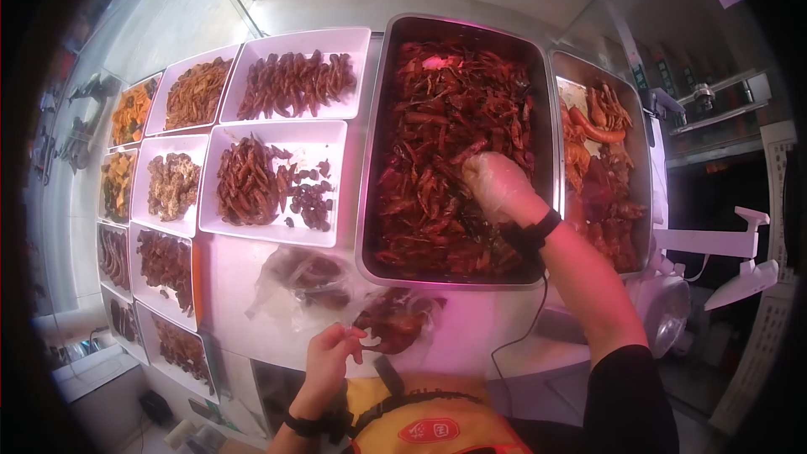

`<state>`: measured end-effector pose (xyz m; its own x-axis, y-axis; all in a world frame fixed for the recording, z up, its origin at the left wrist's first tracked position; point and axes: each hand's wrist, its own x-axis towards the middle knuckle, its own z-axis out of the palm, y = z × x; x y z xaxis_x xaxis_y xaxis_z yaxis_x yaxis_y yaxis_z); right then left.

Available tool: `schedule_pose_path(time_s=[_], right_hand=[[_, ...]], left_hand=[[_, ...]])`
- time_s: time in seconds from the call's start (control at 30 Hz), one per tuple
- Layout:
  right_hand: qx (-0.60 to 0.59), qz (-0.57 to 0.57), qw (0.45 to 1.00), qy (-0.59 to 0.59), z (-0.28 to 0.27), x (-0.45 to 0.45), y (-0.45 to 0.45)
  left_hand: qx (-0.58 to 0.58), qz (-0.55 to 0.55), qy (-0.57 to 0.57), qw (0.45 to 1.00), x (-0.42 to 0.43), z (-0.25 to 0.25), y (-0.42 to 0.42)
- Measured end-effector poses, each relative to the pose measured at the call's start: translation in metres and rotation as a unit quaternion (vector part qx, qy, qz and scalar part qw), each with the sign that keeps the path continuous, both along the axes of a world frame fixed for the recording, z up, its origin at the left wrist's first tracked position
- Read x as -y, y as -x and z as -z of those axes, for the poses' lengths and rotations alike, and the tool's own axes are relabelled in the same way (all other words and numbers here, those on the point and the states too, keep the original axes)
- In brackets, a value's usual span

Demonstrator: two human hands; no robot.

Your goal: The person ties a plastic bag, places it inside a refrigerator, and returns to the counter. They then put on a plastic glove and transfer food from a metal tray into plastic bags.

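My right hand (498, 185), in a clear plastic glove, reaches into a large metal tray (367, 202) of dark red-brown meat pieces (429, 151). Its fingers are curled against the meat, and what they grip is too hidden to name. Bare and near the counter's front edge, my left hand (330, 353) has its thumb and index fingertip close together beside a piece of dark glazed meat (393, 324). A small pale scrap shows near those fingertips. Behind that hand lies a clear plastic bag (303, 277) with dark meat inside.
White trays of meat pieces stand to the left, one (343, 151) beside the large tray. A second metal tray (643, 202) with mixed meats is at the right. A cable (504, 351) hangs over the front edge. A white scale-like device (706, 242) stands at far right.
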<state>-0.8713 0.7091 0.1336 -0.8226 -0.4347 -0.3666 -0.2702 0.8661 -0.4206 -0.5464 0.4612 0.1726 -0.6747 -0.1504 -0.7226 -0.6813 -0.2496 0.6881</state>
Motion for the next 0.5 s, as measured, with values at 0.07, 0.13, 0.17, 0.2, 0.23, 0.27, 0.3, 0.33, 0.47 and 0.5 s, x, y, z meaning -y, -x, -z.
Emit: schedule_pose_path(time_s=[0.07, 0.13, 0.17, 0.2, 0.23, 0.27, 0.3, 0.33, 0.47, 0.5], right_hand=[[-0.061, 0.015, 0.99, 0.126, 0.008, 0.032, 0.021], [-0.009, 0.121, 0.963, 0.241, 0.013, 0.067, 0.036], [-0.084, 0.026, 0.978, 0.191, 0.039, 0.073, 0.055], [-0.18, -0.018, 0.983, 0.021, 0.048, 0.084, 0.058], [-0.168, -0.024, 0.985, -0.026, 0.049, 0.091, 0.057], [-0.152, -0.033, 0.985, -0.073, 0.05, 0.094, 0.051], [-0.167, -0.024, 0.984, -0.063, 0.052, 0.094, 0.046], [-0.18, -0.016, 0.982, -0.053, 0.055, 0.092, 0.04], [-0.137, 0.064, 0.988, 0.017, 0.024, 0.052, 0.015], [-0.138, 0.09, 0.986, 0.018, 0.021, 0.037, 0.015]], left_hand=[[-0.003, -0.042, 0.0, 0.999, -0.001, 0.005, -0.003], [-0.008, -0.051, 0.004, 0.999, 0.001, 0.011, -0.012], [-0.012, -0.057, 0.0, 0.998, 0.001, 0.014, -0.013], [-0.019, -0.043, -0.003, 0.999, 0.001, 0.015, -0.012], [-0.016, -0.043, 0.017, 0.999, 0.001, 0.013, -0.012], [-0.011, -0.046, 0.038, 0.998, 0.002, 0.012, -0.015], [-0.017, -0.051, 0.033, 0.998, 0.002, 0.012, -0.015], [-0.019, -0.047, 0.032, 0.998, 0.004, 0.012, -0.014], [-0.012, -0.047, 0.042, 0.998, 0.006, 0.011, -0.015], [-0.012, -0.047, 0.039, 0.998, 0.007, 0.013, -0.015]])
